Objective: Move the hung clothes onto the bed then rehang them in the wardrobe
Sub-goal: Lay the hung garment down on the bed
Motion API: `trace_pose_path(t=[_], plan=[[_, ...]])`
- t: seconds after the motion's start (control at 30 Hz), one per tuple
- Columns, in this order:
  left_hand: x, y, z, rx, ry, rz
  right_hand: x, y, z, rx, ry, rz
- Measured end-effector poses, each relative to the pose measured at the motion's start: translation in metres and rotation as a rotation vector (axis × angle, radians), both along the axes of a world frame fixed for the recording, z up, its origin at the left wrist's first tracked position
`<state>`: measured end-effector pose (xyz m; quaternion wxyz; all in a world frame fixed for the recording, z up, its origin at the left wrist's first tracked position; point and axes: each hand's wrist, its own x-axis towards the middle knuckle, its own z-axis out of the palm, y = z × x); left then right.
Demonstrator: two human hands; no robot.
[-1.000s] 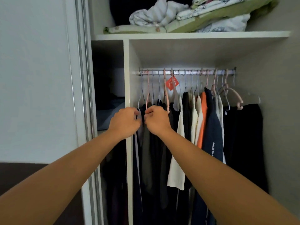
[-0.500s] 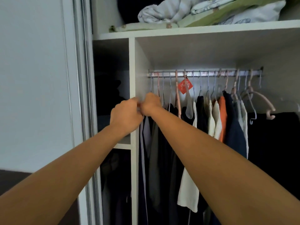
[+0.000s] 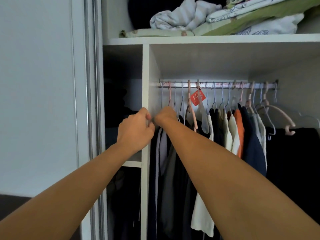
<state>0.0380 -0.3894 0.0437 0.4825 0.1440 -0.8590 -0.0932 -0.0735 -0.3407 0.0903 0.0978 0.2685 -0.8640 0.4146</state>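
sliding door (image 3: 43, 101) at the left edge of the wardrobe (image 3: 145, 84). left hand (image 3: 136, 130) with fingers curled, raised in front of the vertical divider; right hand (image 3: 165, 116) just beside it, curled at the leftmost hangers. what either hand pinches cannot be told. hanging rail (image 3: 216, 84) spans the right compartment under the shelf (image 3: 207, 38). hung clothes (image 3: 225, 135) crowd the rail from its left end: dark garments, a white one, cream ones, an orange one, navy. a red tag (image 3: 196, 97) hangs near the rail's left part; an empty pink hanger (image 3: 277, 115) hangs near its right end. folded bedding (image 3: 225, 16) lies on the shelf.
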Motion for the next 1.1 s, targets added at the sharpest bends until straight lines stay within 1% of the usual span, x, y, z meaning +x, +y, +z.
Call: trace_pose_path(t=[0.1, 0.17, 0.3, 0.4, 0.5, 0.57, 0.63, 0.7, 0.83, 0.93, 1.1], plan=[[0.002, 0.002, 0.002, 0.043, 0.000, -0.016, -0.003, 0.002, 0.007, 0.015, 0.016, -0.033], [0.003, 0.004, 0.004, 0.066, 0.001, -0.027, -0.002, 0.003, 0.011, 0.025, 0.081, -0.056], [0.005, 0.004, 0.005, 0.048, -0.046, -0.052, -0.006, 0.009, 0.015, 0.036, 0.232, -0.124], [0.006, 0.003, 0.006, 0.043, -0.072, -0.067, -0.008, 0.016, 0.022, 0.031, 0.303, -0.170], [0.003, 0.006, 0.006, 0.048, -0.050, -0.083, -0.008, 0.024, 0.029, 0.025, 0.365, -0.168], [-0.001, 0.010, 0.007, 0.106, -0.011, -0.128, -0.010, 0.032, 0.030, 0.029, 0.405, -0.154], [-0.007, 0.015, 0.008, 0.196, 0.025, -0.192, -0.011, 0.042, 0.031, 0.035, 0.420, -0.148], [-0.015, 0.020, 0.009, 0.240, 0.031, -0.233, -0.013, 0.052, 0.031, 0.039, 0.430, -0.161], [-0.033, 0.024, 0.008, 0.261, -0.016, -0.246, -0.009, 0.075, 0.025, 0.047, 0.466, -0.117], [-0.043, 0.026, 0.005, 0.293, -0.052, -0.254, -0.004, 0.101, 0.018, 0.035, 0.460, -0.107], [-0.050, 0.033, 0.005, 0.323, -0.083, -0.275, -0.007, 0.153, 0.004, -0.038, 0.459, -0.052]])
